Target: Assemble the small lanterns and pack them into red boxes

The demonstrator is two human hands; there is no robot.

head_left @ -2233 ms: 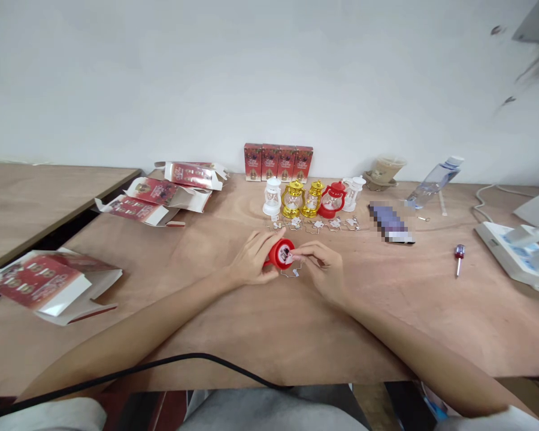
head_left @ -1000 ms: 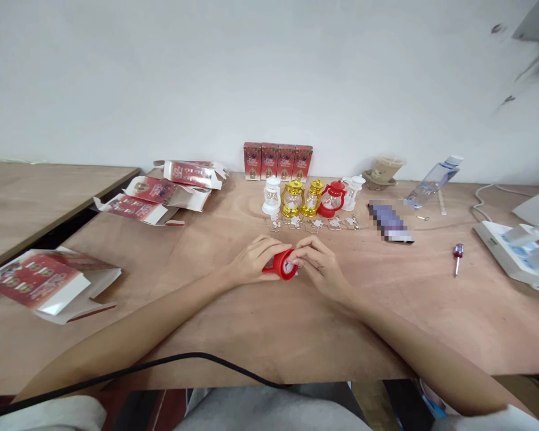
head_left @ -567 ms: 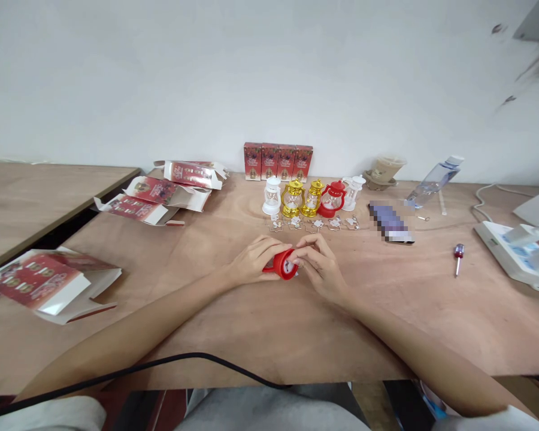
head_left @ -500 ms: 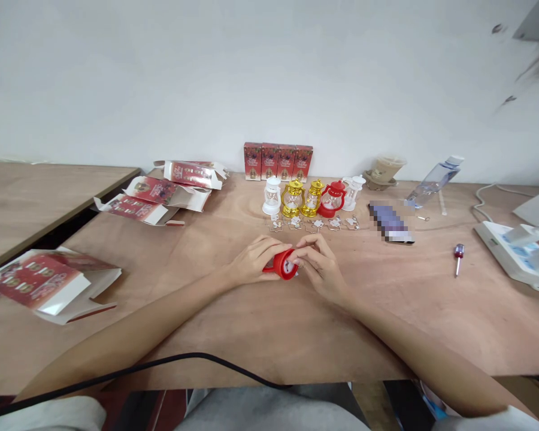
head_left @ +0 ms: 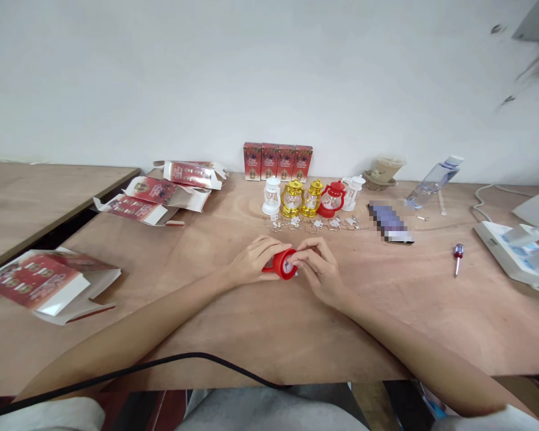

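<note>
A small red toy lantern (head_left: 280,264) lies on its side at the middle of the wooden table (head_left: 260,323), its base turned toward me. My left hand (head_left: 251,261) is wrapped round its body. My right hand (head_left: 320,269) presses its bent fingers against the lantern's base, pinching there; what it pinches is hidden. Behind the hands stands a row of finished lanterns: a white one (head_left: 271,196), two gold ones (head_left: 291,199), a red one (head_left: 332,199) and another white one (head_left: 353,193). Small white and wire parts (head_left: 314,224) lie in a line in front of them.
Several red boxes (head_left: 278,161) stand against the wall. Opened red cartons lie at the left (head_left: 155,193) and near left (head_left: 49,284). At the right are a blurred flat object (head_left: 390,222), a cup (head_left: 385,170), a lying bottle (head_left: 433,181), a small screwdriver (head_left: 457,258) and a white device (head_left: 516,254). A black cable (head_left: 161,365) crosses the front.
My right hand has closed in over the lantern's base, hiding the small part and wire it pinched beside it earlier. Both hands have barely moved in the last second.
</note>
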